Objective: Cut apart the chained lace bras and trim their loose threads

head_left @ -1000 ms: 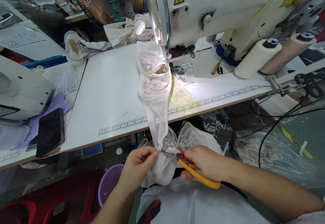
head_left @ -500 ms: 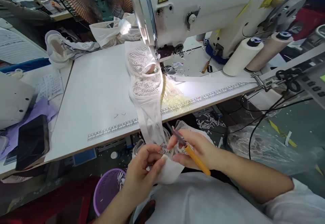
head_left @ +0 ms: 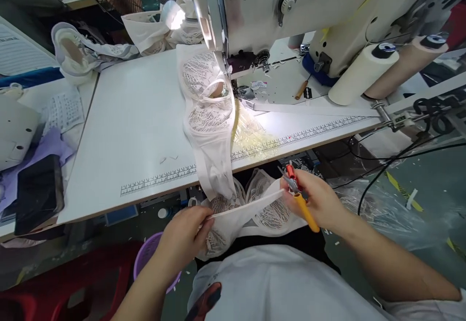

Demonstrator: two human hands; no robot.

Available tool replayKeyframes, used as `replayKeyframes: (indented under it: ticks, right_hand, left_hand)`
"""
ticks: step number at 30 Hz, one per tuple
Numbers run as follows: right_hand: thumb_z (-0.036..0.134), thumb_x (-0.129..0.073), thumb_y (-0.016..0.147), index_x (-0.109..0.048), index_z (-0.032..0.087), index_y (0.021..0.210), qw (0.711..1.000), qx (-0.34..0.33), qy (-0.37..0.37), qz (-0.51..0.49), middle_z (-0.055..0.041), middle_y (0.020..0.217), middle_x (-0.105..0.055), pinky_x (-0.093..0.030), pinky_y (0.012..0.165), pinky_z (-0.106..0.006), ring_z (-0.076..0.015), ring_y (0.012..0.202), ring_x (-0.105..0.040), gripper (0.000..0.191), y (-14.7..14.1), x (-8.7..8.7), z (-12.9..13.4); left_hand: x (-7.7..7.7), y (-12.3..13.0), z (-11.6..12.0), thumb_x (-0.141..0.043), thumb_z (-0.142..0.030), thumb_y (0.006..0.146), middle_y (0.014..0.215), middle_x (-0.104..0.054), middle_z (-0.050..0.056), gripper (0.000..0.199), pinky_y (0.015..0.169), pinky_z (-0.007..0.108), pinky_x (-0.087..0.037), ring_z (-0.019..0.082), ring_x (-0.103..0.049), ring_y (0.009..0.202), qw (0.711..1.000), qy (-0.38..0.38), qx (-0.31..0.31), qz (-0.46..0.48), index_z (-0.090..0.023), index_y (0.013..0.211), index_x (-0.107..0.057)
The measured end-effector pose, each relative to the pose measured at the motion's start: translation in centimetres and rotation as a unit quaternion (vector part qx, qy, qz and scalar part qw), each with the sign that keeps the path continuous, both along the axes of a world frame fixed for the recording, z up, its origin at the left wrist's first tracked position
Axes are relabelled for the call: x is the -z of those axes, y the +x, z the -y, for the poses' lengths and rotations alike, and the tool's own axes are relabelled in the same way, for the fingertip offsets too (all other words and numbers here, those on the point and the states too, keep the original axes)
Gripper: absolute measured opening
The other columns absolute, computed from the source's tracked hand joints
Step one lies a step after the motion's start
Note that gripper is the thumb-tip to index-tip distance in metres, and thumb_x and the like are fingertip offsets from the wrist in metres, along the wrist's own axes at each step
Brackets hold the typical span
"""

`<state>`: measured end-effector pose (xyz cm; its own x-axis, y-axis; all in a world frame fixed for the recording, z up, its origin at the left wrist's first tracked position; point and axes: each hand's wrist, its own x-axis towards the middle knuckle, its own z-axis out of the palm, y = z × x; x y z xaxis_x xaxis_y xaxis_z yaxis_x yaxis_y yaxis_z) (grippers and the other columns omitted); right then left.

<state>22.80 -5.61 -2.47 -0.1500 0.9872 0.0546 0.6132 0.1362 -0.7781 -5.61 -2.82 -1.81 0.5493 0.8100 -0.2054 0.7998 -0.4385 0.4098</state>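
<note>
A white lace bra lies over my lap, its band drawn out between my hands. My left hand pinches one end of that stretch between thumb and fingers. The other end is pinched in my right hand, which also keeps a small pair of scissors with orange and red grips in the palm. The blades point up and away from the band. Just beyond, another white lace bra lies on the sewing table under the machine's needle area, its lower end hanging over the front edge near my hands.
The sewing machine stands over the white table, which has a printed ruler along its front. Thread cones are at right. More bra pieces lie at the back. A phone rests left; a purple bin stands below.
My hands have moved apart, the right one rightward with the scissors, and the bra band is now stretched between them. Before, both hands were close together over bunched fabric. The view has shifted slightly.
</note>
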Motion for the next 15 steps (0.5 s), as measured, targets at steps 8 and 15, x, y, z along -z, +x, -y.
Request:
replayKeyframes:
  ticks: [8, 15]
  right_hand:
    - [0.018, -0.053, 0.072, -0.051, 0.019, 0.09, 0.991, 0.019, 0.127, 0.046, -0.0083, 0.089, -0.061, -0.047, 0.07, -0.035, -0.0231, 0.081, -0.057, 0.018, -0.8, 0.5, -0.4]
    - [0.009, -0.057, 0.06, -0.043, 0.02, 0.069, 0.978, -0.192, -0.077, 0.017, -0.0008, 0.069, -0.058, -0.04, 0.05, -0.024, -0.015, 0.059, -0.053, 0.02, -5.2, 0.7, -0.3]
  left_hand:
    - [-1.2, 2.3, 0.2, -0.036, -0.015, 0.088, 0.072, -0.065, 0.004, 0.027, 0.086, 0.04, -0.043, 0.019, -0.06, 0.07, 0.995, 0.012, 0.096, -0.013, -0.016, 0.078, -0.061]
    - [-1.9, 3.9, 0.3, -0.036, -0.014, 0.087, 0.071, -0.063, 0.004, 0.026, 0.088, 0.044, -0.045, 0.017, -0.059, 0.066, 0.982, 0.044, 0.177, 0.04, -0.017, 0.085, -0.062]
